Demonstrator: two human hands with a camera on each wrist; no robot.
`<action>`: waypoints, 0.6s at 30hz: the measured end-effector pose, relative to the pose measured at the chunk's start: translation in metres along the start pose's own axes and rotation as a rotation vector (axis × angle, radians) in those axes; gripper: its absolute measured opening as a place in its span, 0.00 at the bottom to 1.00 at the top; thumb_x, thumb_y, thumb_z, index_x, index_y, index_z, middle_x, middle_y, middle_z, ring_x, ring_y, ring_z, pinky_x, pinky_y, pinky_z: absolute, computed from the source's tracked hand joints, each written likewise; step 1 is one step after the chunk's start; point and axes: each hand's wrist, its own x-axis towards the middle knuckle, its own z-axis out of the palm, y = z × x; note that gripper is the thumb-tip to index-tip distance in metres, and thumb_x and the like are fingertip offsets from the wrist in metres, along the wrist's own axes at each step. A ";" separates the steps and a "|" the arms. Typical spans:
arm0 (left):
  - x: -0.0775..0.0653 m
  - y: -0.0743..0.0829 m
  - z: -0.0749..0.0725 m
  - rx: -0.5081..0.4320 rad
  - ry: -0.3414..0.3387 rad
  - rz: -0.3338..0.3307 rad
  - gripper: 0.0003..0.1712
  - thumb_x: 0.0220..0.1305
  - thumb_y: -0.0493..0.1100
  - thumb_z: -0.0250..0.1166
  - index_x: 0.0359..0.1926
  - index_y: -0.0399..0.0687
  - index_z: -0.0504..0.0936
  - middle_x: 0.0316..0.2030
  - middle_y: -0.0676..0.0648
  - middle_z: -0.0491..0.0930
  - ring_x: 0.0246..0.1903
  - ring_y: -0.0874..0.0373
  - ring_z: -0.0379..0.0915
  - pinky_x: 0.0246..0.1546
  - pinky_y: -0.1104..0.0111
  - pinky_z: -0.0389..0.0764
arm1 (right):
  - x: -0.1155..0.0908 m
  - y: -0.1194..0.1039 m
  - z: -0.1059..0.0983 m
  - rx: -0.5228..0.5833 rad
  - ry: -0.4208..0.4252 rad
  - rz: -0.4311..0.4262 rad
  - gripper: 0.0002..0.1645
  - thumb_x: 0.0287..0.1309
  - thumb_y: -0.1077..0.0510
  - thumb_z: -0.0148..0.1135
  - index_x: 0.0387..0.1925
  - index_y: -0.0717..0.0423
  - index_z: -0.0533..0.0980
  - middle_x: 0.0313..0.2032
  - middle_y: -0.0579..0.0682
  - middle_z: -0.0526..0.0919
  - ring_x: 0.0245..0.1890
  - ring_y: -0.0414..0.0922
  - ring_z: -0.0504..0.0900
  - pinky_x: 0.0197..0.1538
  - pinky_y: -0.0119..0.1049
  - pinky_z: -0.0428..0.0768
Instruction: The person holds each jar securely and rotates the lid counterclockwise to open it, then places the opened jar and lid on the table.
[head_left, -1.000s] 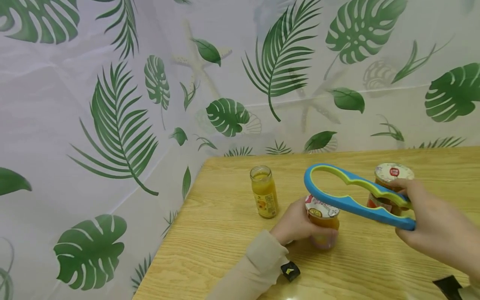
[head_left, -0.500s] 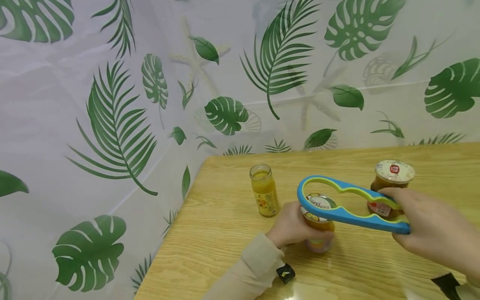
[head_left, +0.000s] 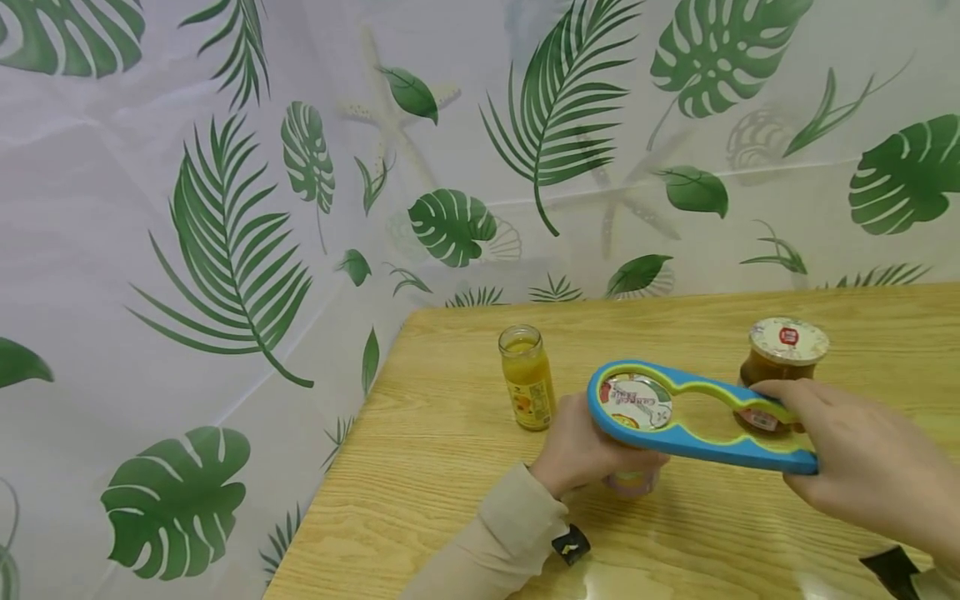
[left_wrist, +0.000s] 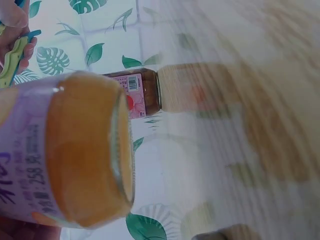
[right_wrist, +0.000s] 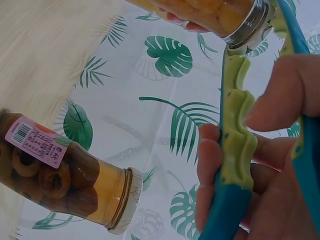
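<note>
A fruit jar (left_wrist: 87, 150) with orange contents and a pale purple label is gripped by my left hand (head_left: 573, 450) around its side. Its printed white lid (head_left: 636, 402) shows through the end loop of a blue and yellow-green jar opener (head_left: 720, 452). My right hand (head_left: 862, 454) holds that opener by its handle end; in the right wrist view, fingers curl round one scalloped arm (right_wrist: 237, 115). The loop surrounds the lid, and in the right wrist view the opener meets the lid's metal rim (right_wrist: 247, 25). My left fingers are mostly hidden behind the opener and jar.
An uncapped glass jar (head_left: 528, 379) with yellow contents stands left of my left hand. Behind the opener stands a lidded jar (head_left: 787, 346) of dark fruit, partly covered by my right hand. The wooden table (head_left: 420, 400) meets a leaf-printed sheet (head_left: 315, 250) at the back and left.
The jar opener has come down and slightly left, from above the jar to around its lid. The jar and my left hand have shifted slightly left.
</note>
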 end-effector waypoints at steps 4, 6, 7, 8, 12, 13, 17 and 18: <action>-0.001 0.002 0.001 -0.030 0.001 -0.010 0.33 0.33 0.41 0.76 0.46 0.53 0.75 0.35 0.62 0.77 0.34 0.73 0.71 0.34 0.79 0.73 | 0.000 -0.003 -0.002 0.001 -0.021 -0.002 0.43 0.21 0.63 0.73 0.48 0.67 0.67 0.30 0.54 0.75 0.22 0.44 0.70 0.23 0.40 0.70; -0.002 0.003 0.001 -0.034 -0.006 0.008 0.33 0.33 0.40 0.76 0.46 0.51 0.76 0.35 0.61 0.78 0.34 0.74 0.71 0.34 0.79 0.73 | 0.000 -0.004 -0.002 -0.006 -0.035 0.002 0.43 0.21 0.64 0.74 0.48 0.68 0.67 0.30 0.55 0.75 0.22 0.45 0.70 0.23 0.41 0.71; -0.002 0.004 0.001 -0.030 -0.010 0.021 0.33 0.33 0.39 0.76 0.47 0.50 0.75 0.36 0.60 0.78 0.35 0.74 0.71 0.35 0.80 0.73 | 0.000 -0.004 -0.002 -0.011 -0.041 0.003 0.43 0.21 0.64 0.74 0.48 0.69 0.67 0.30 0.55 0.75 0.22 0.45 0.70 0.23 0.42 0.71; -0.002 0.004 0.001 -0.030 -0.014 0.033 0.33 0.33 0.39 0.76 0.47 0.49 0.75 0.37 0.59 0.78 0.35 0.74 0.71 0.35 0.80 0.73 | 0.000 -0.004 -0.003 -0.015 -0.047 0.002 0.42 0.21 0.64 0.74 0.47 0.69 0.67 0.30 0.55 0.75 0.22 0.46 0.71 0.23 0.42 0.71; -0.001 0.005 0.000 -0.012 -0.031 0.059 0.34 0.34 0.38 0.75 0.48 0.47 0.75 0.39 0.56 0.79 0.36 0.75 0.71 0.36 0.81 0.72 | -0.001 -0.003 -0.002 -0.019 -0.039 -0.012 0.41 0.21 0.62 0.75 0.46 0.68 0.69 0.29 0.52 0.75 0.21 0.44 0.70 0.23 0.40 0.71; -0.001 0.005 0.000 -0.010 -0.035 0.060 0.34 0.34 0.38 0.75 0.48 0.47 0.75 0.39 0.56 0.79 0.36 0.75 0.71 0.36 0.81 0.72 | -0.001 -0.002 -0.001 -0.018 -0.033 -0.016 0.41 0.21 0.62 0.75 0.46 0.67 0.69 0.29 0.51 0.74 0.21 0.43 0.70 0.23 0.40 0.70; -0.001 0.006 -0.001 -0.004 -0.046 0.076 0.35 0.33 0.37 0.75 0.49 0.46 0.75 0.40 0.55 0.79 0.37 0.75 0.71 0.37 0.81 0.72 | -0.003 0.000 0.000 -0.012 -0.021 -0.027 0.41 0.20 0.60 0.76 0.45 0.66 0.70 0.27 0.48 0.74 0.21 0.41 0.69 0.21 0.37 0.68; -0.001 0.006 -0.001 -0.007 -0.049 0.083 0.35 0.33 0.37 0.75 0.49 0.46 0.74 0.40 0.55 0.79 0.37 0.75 0.71 0.37 0.81 0.72 | -0.003 0.000 0.000 -0.012 -0.019 -0.026 0.41 0.21 0.59 0.76 0.45 0.65 0.70 0.27 0.48 0.74 0.21 0.41 0.69 0.21 0.36 0.68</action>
